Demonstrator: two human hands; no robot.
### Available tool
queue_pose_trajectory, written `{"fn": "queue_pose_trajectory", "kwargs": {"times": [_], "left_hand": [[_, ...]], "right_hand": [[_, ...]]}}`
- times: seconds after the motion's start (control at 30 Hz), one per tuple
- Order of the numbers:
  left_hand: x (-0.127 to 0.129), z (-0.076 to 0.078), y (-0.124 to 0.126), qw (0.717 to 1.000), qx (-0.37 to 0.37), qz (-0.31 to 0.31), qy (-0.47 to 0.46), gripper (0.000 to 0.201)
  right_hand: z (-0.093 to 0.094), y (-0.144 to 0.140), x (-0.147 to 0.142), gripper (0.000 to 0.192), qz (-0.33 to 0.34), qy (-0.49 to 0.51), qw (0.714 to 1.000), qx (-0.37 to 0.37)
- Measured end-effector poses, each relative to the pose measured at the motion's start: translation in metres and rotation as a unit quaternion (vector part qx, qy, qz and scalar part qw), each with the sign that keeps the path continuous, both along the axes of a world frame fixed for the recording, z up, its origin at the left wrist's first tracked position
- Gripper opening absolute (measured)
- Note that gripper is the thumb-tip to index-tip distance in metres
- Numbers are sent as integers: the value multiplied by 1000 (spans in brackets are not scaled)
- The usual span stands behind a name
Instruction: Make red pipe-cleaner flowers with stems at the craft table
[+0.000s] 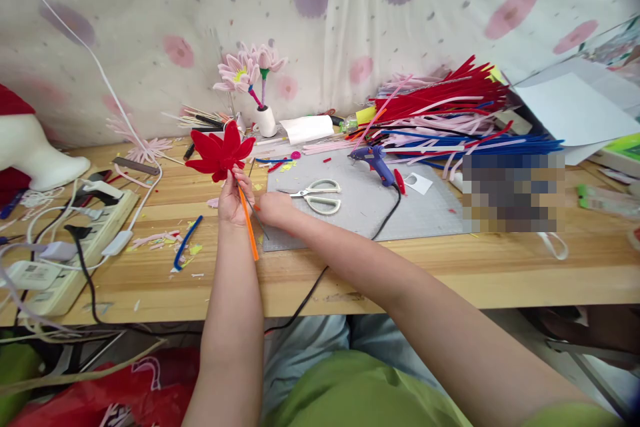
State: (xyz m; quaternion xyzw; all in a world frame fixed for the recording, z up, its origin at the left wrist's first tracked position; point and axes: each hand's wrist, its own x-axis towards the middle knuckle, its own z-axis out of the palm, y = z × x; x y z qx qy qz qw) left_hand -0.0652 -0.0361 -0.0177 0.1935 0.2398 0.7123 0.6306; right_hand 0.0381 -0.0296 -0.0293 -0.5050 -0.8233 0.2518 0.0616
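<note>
1. One head view: left hand (pixel 231 199) grip clenched on the red flower (pixel 221 152) stem, held above the bench (pixel 450 267).
2. Right hand (pixel 274 208) grip pinches the orange stem (pixel 249 225) beside it; scissors (pixel 320 195) lie near.

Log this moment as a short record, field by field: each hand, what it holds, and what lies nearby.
left hand: grip closed on the red flower at its base, with an orange pipe cleaner running down from it
right hand: beside the left hand, at the stem; its grip cannot be told
nearby: scissors and blue glue gun on the grey mat
back right: pile of pipe cleaners
</note>
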Motion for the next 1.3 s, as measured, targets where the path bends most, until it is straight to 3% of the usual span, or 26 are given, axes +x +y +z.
{"fn": "queue_pose_trajectory", "kwargs": {"times": [0.07, 0.13, 0.23, 0.3, 0.43, 0.5, 0.63, 0.73, 0.87, 1.0, 1.13, 1.3], "left_hand": [[4, 0, 1, 1000, -6, -7, -18, 26], [11, 1, 1, 999, -28, -29, -29, 25], [28, 1, 2, 994, -82, -74, -12, 20], [42, -4, 3, 992, -102, -72, 34, 15], [70, -21, 6, 978, -134, -36, 154, 10], [80, -30, 7, 970, -145, -27, 195, 9], [90, -39, 8, 964, -131, -3, 231, 3], [89, -39, 7, 964, -125, 0, 234, 2], [86, -35, 5, 967, -121, -26, 225, 6], [86, -34, 4, 967, -119, -22, 223, 12], [88, -35, 4, 969, -104, -14, 222, 18], [89, -37, 5, 968, -90, -12, 234, 31]], "right_hand": [[0, 9, 15, 20, -26, 109, 990, -87], [-1, 17, 38, 18, -60, 230, 959, -157], [0, 22, 81, 8, -114, 341, 915, -183], [1, 22, 109, 7, -134, 355, 911, -161], [-7, 21, 150, 13, -117, 290, 948, -57], [-15, 20, 161, 10, -115, 280, 952, -32], [-25, 13, 164, 16, -151, 235, 960, 22], [-23, 7, 162, 14, -200, 129, 966, 96], [-17, 3, 163, 16, -217, 46, 966, 130], [-16, 6, 174, 21, -198, 35, 971, 131], [-4, 11, 206, 30, -182, 62, 976, 105], [20, 15, 265, 43, -204, -11, 977, -65]]}}
